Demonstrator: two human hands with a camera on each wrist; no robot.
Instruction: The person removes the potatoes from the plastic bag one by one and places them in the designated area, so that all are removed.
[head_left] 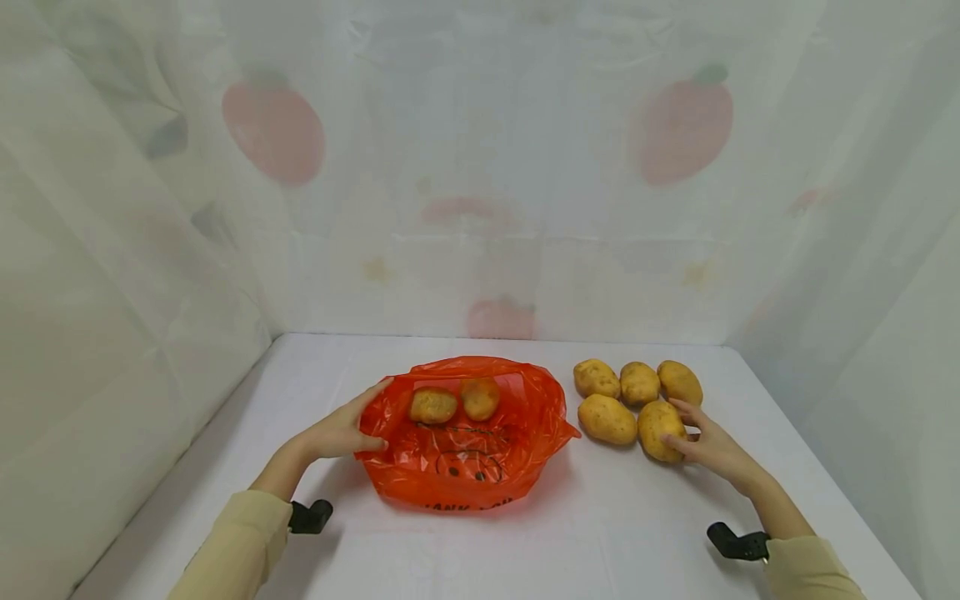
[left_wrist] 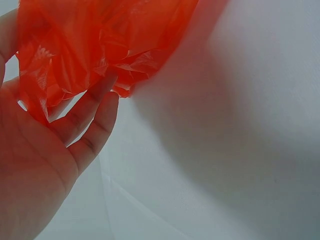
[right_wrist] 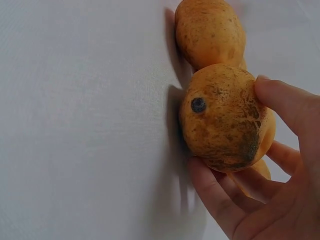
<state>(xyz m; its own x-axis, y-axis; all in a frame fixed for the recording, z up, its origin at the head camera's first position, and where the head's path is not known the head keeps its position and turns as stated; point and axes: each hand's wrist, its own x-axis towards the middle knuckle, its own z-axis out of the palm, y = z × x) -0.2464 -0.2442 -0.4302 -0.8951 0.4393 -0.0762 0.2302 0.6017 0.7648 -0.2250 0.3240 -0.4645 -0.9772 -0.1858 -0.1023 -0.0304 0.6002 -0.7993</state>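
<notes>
A red plastic bag (head_left: 468, 467) lies spread with its mouth up, and two potatoes (head_left: 433, 406) show within it. At its left rim my left hand (head_left: 341, 429) holds the film, the thumb over the inside and the fingers outside and beneath. In the left wrist view, crumpled red film passes between the fingers (left_wrist: 82, 117). To the right, my right hand (head_left: 708, 446) grips the nearest right potato (head_left: 658, 431) between thumb and fingers. The right wrist view shows this potato (right_wrist: 220, 120) with a dark round spot and rough brown patches.
Several more potatoes (head_left: 607, 419) sit close together beside and behind the gripped one, right of the bag. All stand on a white-covered table (head_left: 600, 533). Pale printed curtains (head_left: 480, 167) enclose the back and both sides. Each wrist carries a small black device (head_left: 738, 543).
</notes>
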